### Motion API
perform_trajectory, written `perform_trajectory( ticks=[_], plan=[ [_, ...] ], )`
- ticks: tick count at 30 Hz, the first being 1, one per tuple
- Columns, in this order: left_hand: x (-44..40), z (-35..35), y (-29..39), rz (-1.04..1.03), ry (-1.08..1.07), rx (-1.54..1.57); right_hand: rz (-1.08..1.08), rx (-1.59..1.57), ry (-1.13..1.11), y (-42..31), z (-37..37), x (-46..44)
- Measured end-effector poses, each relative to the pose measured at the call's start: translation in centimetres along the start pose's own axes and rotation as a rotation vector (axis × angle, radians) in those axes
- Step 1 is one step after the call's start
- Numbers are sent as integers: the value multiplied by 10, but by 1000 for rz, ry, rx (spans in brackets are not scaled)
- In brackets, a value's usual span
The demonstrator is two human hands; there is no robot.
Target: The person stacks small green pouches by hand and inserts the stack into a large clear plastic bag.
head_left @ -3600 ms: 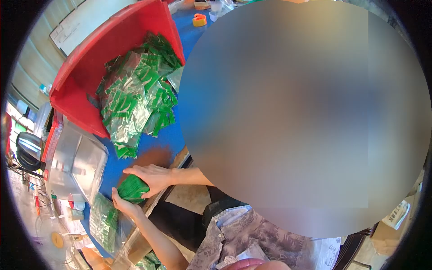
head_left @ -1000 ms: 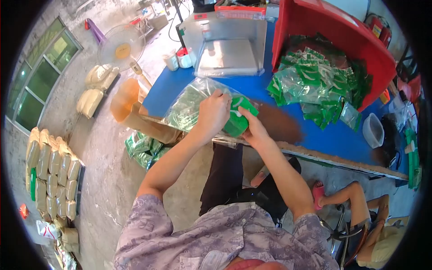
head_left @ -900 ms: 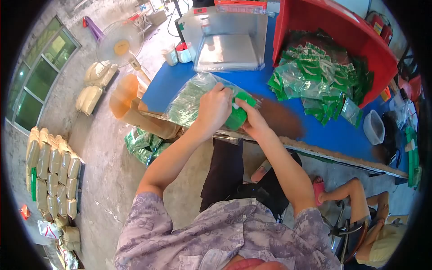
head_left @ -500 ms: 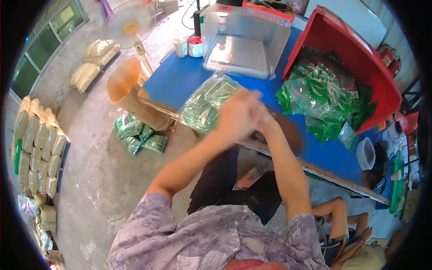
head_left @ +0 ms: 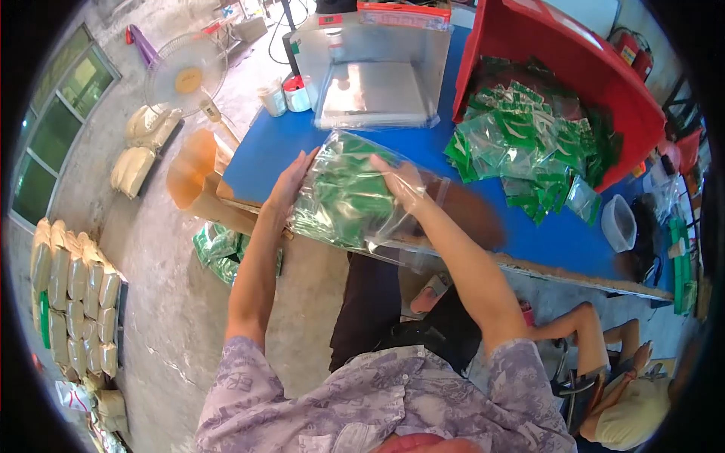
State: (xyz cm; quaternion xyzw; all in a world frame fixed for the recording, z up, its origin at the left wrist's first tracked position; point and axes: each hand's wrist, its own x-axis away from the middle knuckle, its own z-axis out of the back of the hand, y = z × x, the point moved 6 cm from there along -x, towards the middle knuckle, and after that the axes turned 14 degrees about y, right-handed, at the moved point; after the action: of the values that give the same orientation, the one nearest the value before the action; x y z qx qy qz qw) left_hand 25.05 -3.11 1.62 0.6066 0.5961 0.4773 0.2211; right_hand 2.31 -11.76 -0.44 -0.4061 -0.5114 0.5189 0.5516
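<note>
A clear plastic bag filled with green packets (head_left: 343, 192) lies at the front edge of the blue table, between my hands. My left hand (head_left: 290, 183) grips its left side, the fingers partly hidden by the bag. On the right, my right hand (head_left: 402, 185) has its thumb on top of the bag and holds the plastic there. The bag's loose, transparent end reaches out below my right wrist. A red bin (head_left: 642, 143) lies tipped on the table to the right, with a heap of small green-and-clear packets (head_left: 521, 143) spilling from its mouth.
Behind the bag is a clear box (head_left: 377, 87) with flat plastic sheets. Two small containers (head_left: 283, 97) stand beside it. Left of the table are a paper sack (head_left: 198, 177), filled green bags (head_left: 219, 245) on the floor and a fan (head_left: 187, 79). Another person's arm (head_left: 578, 328) shows lower right.
My hands have moved apart from above the bag's right side to its two sides. The left hand now grips the left edge. The whole view has shifted slightly.
</note>
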Motion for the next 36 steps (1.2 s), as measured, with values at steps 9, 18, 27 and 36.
perform_trajectory(
  ticks=[9,18,27,36],
  plan=[
    [-11,-71,-19,-43,-20,-224,155,-231,-135,-17,50,28],
    [-10,-66,-28,16,-56,-369,146,-123,29,32,59,40],
    [33,-67,-17,-192,-134,-646,-43,-303,-129,25,68,104],
    [45,-34,-27,-179,114,-616,-163,-638,-143,37,66,108]
  ],
)
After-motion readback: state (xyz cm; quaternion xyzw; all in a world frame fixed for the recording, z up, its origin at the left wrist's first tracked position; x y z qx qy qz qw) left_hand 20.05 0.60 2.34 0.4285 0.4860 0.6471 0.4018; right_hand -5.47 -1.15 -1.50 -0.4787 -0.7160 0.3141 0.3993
